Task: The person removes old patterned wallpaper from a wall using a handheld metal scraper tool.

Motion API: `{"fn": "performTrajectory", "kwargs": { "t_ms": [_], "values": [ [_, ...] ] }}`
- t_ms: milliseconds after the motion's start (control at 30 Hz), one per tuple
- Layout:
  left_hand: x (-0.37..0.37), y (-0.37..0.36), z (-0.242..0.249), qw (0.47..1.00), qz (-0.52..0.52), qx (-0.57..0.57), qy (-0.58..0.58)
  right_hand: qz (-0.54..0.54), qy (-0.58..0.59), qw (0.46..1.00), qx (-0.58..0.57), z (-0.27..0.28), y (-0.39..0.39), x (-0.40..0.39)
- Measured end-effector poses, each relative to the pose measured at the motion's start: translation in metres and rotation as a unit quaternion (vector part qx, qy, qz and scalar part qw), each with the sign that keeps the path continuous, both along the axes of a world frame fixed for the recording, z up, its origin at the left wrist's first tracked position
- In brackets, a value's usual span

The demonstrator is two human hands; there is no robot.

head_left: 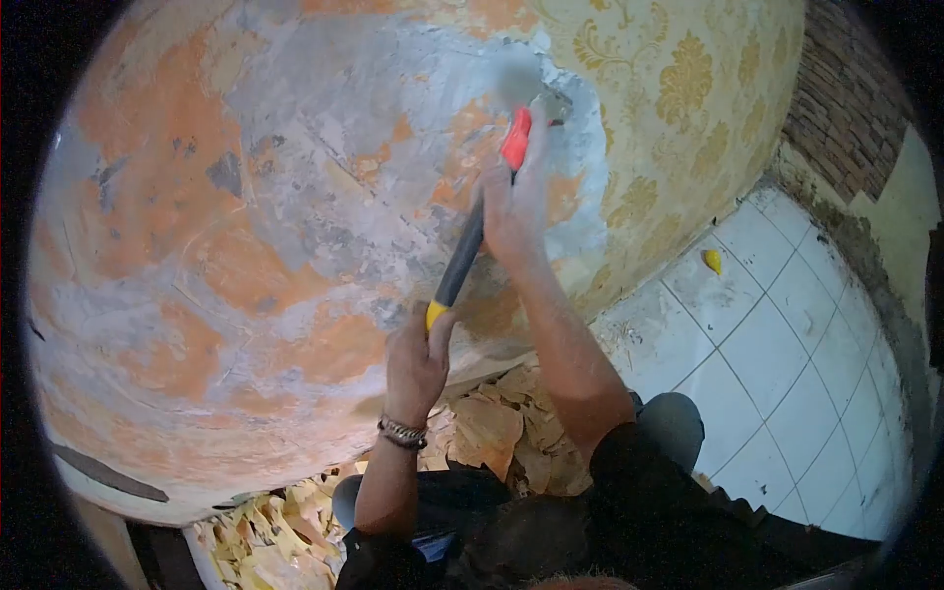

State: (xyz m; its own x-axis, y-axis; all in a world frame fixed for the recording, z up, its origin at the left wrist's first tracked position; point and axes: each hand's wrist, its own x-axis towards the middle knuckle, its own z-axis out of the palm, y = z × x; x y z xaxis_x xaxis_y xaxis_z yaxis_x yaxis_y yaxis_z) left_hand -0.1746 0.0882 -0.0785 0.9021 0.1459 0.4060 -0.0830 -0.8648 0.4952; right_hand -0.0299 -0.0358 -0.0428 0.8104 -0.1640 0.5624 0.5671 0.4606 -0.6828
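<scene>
My left hand [415, 366], with a chain bracelet at the wrist, is closed round the yellow lower end of a long-handled scraper [460, 258]. The handle is mostly black and rises at a slant to a red part near the head. Higher up, my right hand [515, 211] grips the same tool close to that red part. The scraper's head is at the torn edge of the patterned wallpaper [685, 74]; its blade is blurred and partly hidden. Left of that edge, the wall [315, 128] shows bare patches of grey, white and orange.
Heaps of peeled wallpaper scraps [280, 526] lie along the wall's foot, around my legs. White floor tiles [767, 344] stretch to the right, with a small yellow object [712, 261] on them. A brick-patterned surface [854, 98] stands at the upper right.
</scene>
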Motion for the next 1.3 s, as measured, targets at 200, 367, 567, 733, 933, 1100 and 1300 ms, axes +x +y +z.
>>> {"fn": "performTrajectory", "kwargs": {
  "t_ms": [200,367,567,733,933,1100,1300],
  "values": [
    [-0.040,-0.010,0.002,0.997,-0.016,0.059,0.050,-0.046,0.095,0.992,0.072,-0.074,0.003,-0.021],
    [-0.117,0.018,-0.016,0.984,0.073,0.034,0.161,0.091,0.148,0.984,0.044,-0.105,0.052,-0.096],
    [-0.118,0.010,-0.018,0.982,0.093,0.022,0.160,0.102,0.150,0.983,0.020,-0.111,0.053,-0.094],
    [-0.121,0.014,-0.016,0.988,0.078,0.009,0.133,0.107,0.167,0.979,0.043,-0.106,0.057,-0.099],
    [-0.113,0.014,-0.020,0.986,0.073,0.033,0.144,0.035,0.101,0.994,0.007,-0.109,0.056,-0.089],
    [-0.111,0.019,-0.023,0.987,0.079,0.038,0.137,0.073,0.127,0.989,0.033,-0.113,0.058,-0.088],
    [-0.106,0.028,-0.023,0.992,0.055,0.071,0.092,0.118,0.169,0.975,0.079,-0.106,0.059,-0.088]
  ]
}}
